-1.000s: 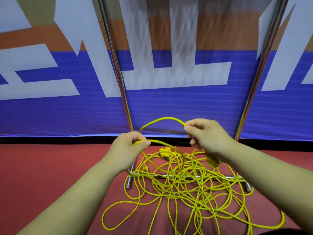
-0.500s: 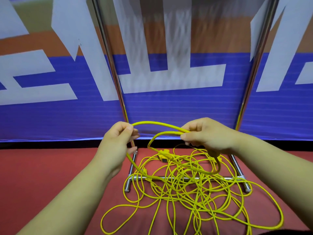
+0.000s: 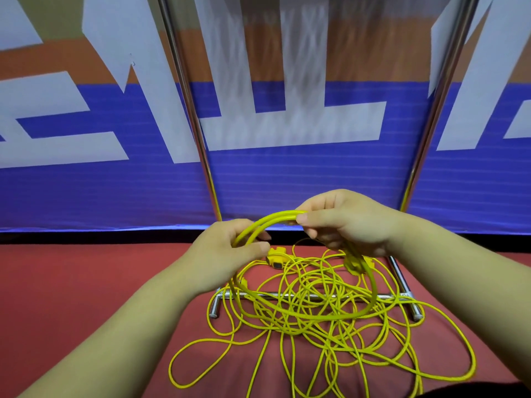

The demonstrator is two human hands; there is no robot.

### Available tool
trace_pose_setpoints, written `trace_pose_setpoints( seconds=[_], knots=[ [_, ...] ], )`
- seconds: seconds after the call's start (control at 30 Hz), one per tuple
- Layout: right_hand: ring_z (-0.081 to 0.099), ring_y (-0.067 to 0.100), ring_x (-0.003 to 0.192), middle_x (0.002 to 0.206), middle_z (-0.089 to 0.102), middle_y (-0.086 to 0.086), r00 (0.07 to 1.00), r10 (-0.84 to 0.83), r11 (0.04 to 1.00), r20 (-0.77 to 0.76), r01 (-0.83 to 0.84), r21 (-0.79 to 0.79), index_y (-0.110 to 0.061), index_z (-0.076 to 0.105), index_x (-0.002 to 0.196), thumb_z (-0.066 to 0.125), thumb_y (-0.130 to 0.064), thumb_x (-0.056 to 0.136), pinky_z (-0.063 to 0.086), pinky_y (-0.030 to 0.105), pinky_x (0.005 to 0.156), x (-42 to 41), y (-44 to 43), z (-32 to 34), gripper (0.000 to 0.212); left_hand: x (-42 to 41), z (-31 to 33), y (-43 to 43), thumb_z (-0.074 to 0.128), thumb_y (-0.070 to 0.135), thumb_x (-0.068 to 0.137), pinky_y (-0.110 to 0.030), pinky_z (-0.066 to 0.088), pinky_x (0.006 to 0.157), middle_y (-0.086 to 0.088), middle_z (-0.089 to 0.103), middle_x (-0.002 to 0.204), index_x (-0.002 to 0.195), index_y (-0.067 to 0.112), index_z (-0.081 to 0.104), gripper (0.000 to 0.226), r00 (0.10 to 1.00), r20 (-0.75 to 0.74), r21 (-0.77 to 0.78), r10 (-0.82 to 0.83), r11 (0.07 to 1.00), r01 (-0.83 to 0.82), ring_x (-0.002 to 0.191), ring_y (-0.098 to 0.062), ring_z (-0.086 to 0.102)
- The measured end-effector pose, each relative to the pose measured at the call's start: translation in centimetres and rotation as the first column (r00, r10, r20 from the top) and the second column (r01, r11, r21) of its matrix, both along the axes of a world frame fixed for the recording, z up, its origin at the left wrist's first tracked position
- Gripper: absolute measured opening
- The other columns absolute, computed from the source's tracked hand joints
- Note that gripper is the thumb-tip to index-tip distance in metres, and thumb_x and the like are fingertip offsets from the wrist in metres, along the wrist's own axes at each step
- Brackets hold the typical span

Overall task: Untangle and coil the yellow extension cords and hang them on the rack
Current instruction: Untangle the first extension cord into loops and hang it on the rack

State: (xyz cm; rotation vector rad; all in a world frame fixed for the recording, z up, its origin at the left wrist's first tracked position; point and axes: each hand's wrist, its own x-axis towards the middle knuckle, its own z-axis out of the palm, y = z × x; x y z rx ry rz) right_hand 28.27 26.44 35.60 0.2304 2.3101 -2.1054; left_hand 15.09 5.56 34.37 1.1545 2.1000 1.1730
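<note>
We pinch a raised loop of the likely light, limp yellow extension cords [image 3: 268, 222] between left hand [image 3: 230, 249] and right hand [image 3: 347, 222], best gripped at its crown, the tangle sprawled over the rack [image 3: 214, 307] base.

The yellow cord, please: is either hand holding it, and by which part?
Both hands hold the yellow cord. The right hand pinches the top of a doubled loop; the left hand grips the same strands lower, on its left.
</note>
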Motion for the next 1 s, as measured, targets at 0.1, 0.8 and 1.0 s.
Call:
trace_pose_setpoints(
  seconds=[0.1,0.8,1.0],
  knots=[
    [0.040,0.012,0.049,0.067,0.058,0.006,0.997,-0.067,0.997,-0.040,0.068,0.043,-0.013,0.067,0.082,0.061,-0.017,0.094,0.030,0.023,0.049,-0.2,0.2,0.0,0.014,0.0,0.0,0.1,0.061,0.024,0.097,-0.044,0.056,0.078,-0.011,0.064,0.066,0.092,0.011,0.069,0.016,0.994,0.108,0.045,-0.021,0.999,0.016,0.069,-0.031,0.071],
    [0.037,0.012,0.050,0.057,0.048,0.000,0.955,-0.284,0.958,-0.085,0.278,-0.076,-0.019,0.076,0.085,0.073,-0.016,0.085,0.027,0.026,0.052,-1.4,1.2,-1.0,0.004,-2.0,-1.6,-0.5,0.055,0.029,0.091,-0.047,0.045,0.090,-0.010,0.060,0.079,0.121,0.012,0.070,0.038,0.840,0.541,0.008,0.032,0.999,-0.043,0.078,-0.024,0.066],
    [0.039,0.014,0.047,0.057,0.047,0.002,0.974,-0.198,0.979,-0.109,0.191,-0.071,-0.022,0.072,0.078,0.074,-0.028,0.072,0.030,0.024,0.049,-1.1,1.2,-0.4,0.009,-1.7,0.2,-0.5,0.057,0.036,0.095,-0.038,0.044,0.071,0.000,0.025,0.057,0.104,0.004,0.074,0.037,0.777,0.627,0.194,-0.059,0.978,-0.081,0.057,-0.017,0.041]
  ],
)
